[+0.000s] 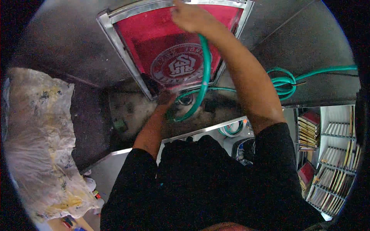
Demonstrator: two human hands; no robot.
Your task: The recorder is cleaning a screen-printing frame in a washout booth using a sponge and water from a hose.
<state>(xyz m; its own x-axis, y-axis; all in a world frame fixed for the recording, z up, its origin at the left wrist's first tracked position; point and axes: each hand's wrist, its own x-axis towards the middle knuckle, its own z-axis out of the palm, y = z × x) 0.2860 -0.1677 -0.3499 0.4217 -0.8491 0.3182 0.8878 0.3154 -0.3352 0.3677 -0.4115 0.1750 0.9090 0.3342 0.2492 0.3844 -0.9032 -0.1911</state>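
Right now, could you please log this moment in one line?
right hand: near top of red screen, holding green hose | left hand: by screen's lower edge, grip unclear | screen: metal-framed

Red mesh (140, 46): vivid, darker band across it
Metal frame (123, 54): pale glints, edges bowed
Left hand (167, 97): dim, lost in shadow
Right hand (190, 18): soft-edged
Black shirt (227, 184): grainy, little detail
White rack (335, 154): brighter, bent toward the bluish-fringed, blackened rim

A dark, stained, straight-edged basin (135, 106) carries a red mesh screen in a silver metal frame (165, 40); a green tubular hose (206, 65) lies partly inside.
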